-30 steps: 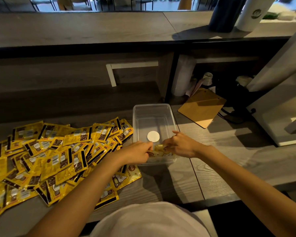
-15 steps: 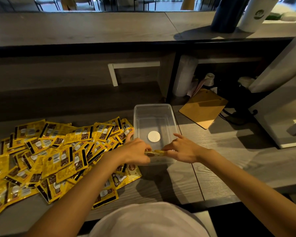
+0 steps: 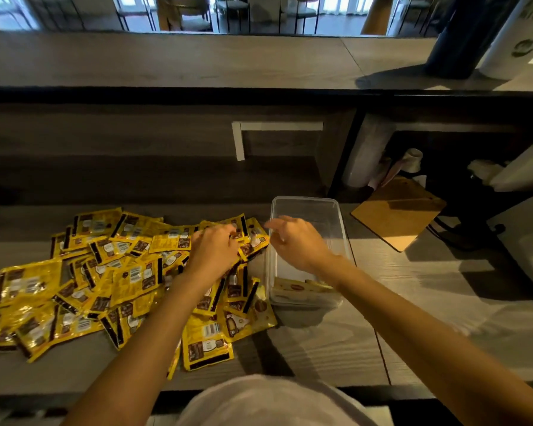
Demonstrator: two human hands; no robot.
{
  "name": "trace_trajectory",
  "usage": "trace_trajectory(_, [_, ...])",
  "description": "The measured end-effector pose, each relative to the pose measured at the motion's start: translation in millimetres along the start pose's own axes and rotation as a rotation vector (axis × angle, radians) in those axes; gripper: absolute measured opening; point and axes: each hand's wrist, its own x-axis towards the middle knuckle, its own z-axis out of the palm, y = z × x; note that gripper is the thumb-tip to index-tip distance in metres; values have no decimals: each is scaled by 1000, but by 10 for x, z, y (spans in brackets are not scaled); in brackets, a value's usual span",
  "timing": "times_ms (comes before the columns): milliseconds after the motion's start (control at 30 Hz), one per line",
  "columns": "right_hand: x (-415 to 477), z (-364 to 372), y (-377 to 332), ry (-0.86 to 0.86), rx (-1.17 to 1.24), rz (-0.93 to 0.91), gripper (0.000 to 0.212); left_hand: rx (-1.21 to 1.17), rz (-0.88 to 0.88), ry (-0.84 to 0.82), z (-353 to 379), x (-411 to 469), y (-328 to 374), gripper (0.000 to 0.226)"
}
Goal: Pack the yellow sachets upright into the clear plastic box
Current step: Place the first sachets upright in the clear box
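Grey wood-grain counter [image 3: 413,302], head view. At the near end of the clear plastic box [image 3: 305,202], a few packed sachets [image 3: 299,289], propped on edge. Left of the box, a loose heap of yellow sachets [image 3: 105,287], lying flat. Left hand [image 3: 214,252] down on the heap beside the box; cannot tell the grip. Right hand [image 3: 296,241] over the box's left rim, fingers slack, nothing held. Probably fetching the next sachet. Calls for pinching one free, turning it upright and seating it against the row.

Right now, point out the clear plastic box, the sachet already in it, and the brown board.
clear plastic box [image 3: 308,207]: head view, far wall.
sachet in the box [image 3: 291,289]: head view, its face.
brown board [image 3: 397,213]: head view, middle of top.
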Motion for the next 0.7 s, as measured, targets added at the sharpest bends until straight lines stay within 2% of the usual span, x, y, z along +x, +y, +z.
trace_trajectory(100, [295, 210, -289, -84, -94, -41, 32, 115, -173, -57, 42, 23, -310, 43])
trace_trajectory(200, [424, 449, -536, -296, -248, -82, 31, 211, -331, -169, 161, 9, -642, 58])
trace_trajectory(300, [478, 737, -637, -435, -357, -159, 35, 171, -412, -241, 278, -34, -878, 65])
trace_trajectory(467, [549, 1081, -632, -533, -394, -198, 69, 129, -302, -177, 316, -62, -1028, 61])
trace_trajectory(533, [551, 1101, -620, -506, -457, -239, 65, 105, -253, -166, 320, -45, -1066, 59])
trace_trajectory(633, [540, 1066, -624, -423, -578, -327, 44, 79, -210, -195, 295, -30, -1089, 55])
trace_trajectory(700, [540, 1052, -622, -392, -650, -395, 38, 97, -188, -202, 268, -37, -1089, 58])
